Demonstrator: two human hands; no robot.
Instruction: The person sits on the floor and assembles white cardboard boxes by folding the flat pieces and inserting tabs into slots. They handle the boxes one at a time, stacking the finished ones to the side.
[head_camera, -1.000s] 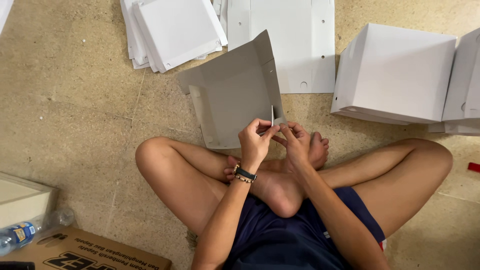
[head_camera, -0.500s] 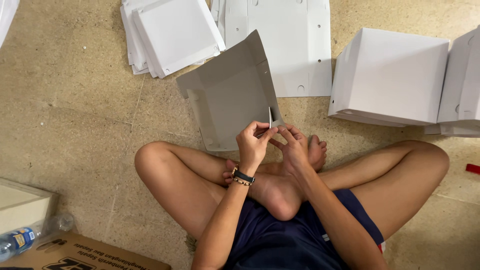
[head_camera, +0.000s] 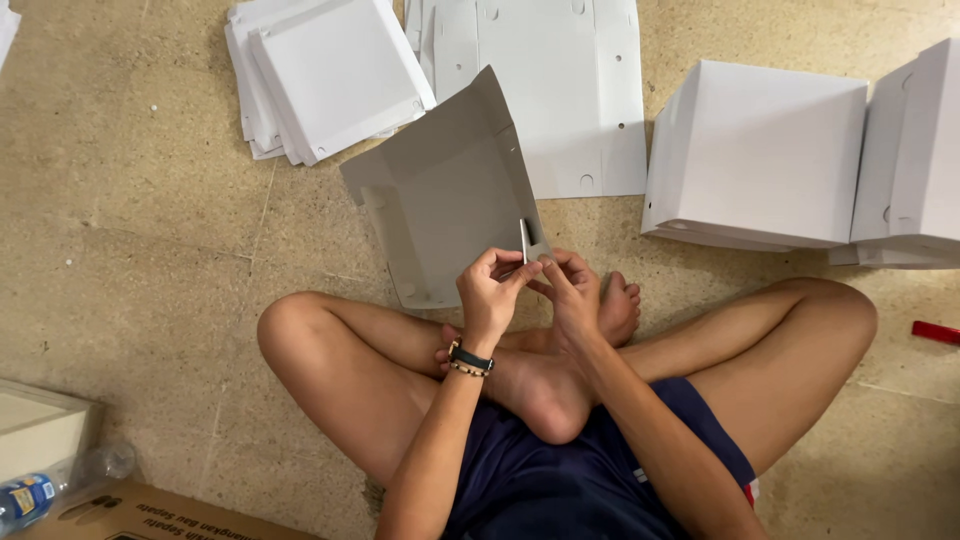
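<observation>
Looking down, head view: a person sits cross-legged on the floor (head_camera: 130, 230), both hands raised in front of the feet.
Left hand (head_camera: 492, 290): fingers pinched on a small upright flap (head_camera: 524, 240) at the near corner of the box blank (head_camera: 440, 195); a dark watch and bead bracelet sit on the wrist.
Right hand (head_camera: 572, 290): fingertips pressed to the same corner, touching the left hand's fingers, so both hands grip the blank together.
Blank, place: it lies just beyond the hands, its near corner between the fingertips, the rest stretching away and to the left over the floor.
Blank, look: grey-white card, partly folded, one side wall raised along the left edge, the far edge tilted up.
Flat sheet (head_camera: 550, 90): white, with small round holes, lying behind the blank.
Stack (head_camera: 330, 75): white flat pieces, far left of the sheet.
Boxes (head_camera: 760, 150): finished white ones, on the right.
Bottle (head_camera: 30, 495): near left, beside a carton (head_camera: 150, 515).
Red thing (head_camera: 935, 332): at the right edge, too small to tell.
</observation>
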